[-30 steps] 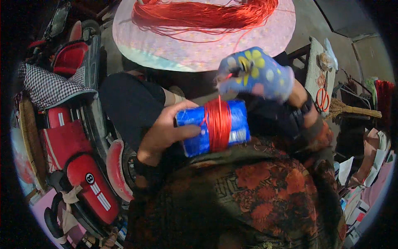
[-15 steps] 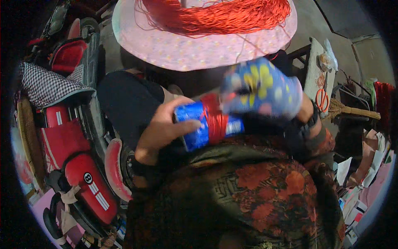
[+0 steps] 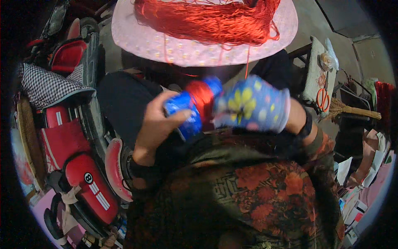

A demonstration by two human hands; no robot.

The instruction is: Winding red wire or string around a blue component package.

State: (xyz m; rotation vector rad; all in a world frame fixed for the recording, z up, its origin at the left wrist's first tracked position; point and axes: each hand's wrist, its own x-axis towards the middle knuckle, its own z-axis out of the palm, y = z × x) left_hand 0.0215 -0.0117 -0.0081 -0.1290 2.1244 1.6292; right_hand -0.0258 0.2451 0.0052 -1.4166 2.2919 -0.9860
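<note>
My left hand [image 3: 155, 126] grips a blue can [image 3: 188, 110] that has red thread [image 3: 201, 94] wound around its middle. My right hand [image 3: 251, 103] wears a blue glove with yellow flowers and sits against the can's right end, blurred by motion. A thin red strand [image 3: 247, 62] runs up from the glove to a big heap of red thread [image 3: 207, 18] lying on a round pink table [image 3: 182, 52] in front of me.
Red ride-on toy cars [image 3: 76, 166] and a checked cloth [image 3: 47, 85] crowd the left. At the right stand a small bench with orange scissors [image 3: 322, 97], a broom [image 3: 352, 110] and scattered papers. My patterned top fills the lower middle.
The can has tilted and risen toward the table. My gloved right hand has swung from above the can to its right end, circling the thread around it.
</note>
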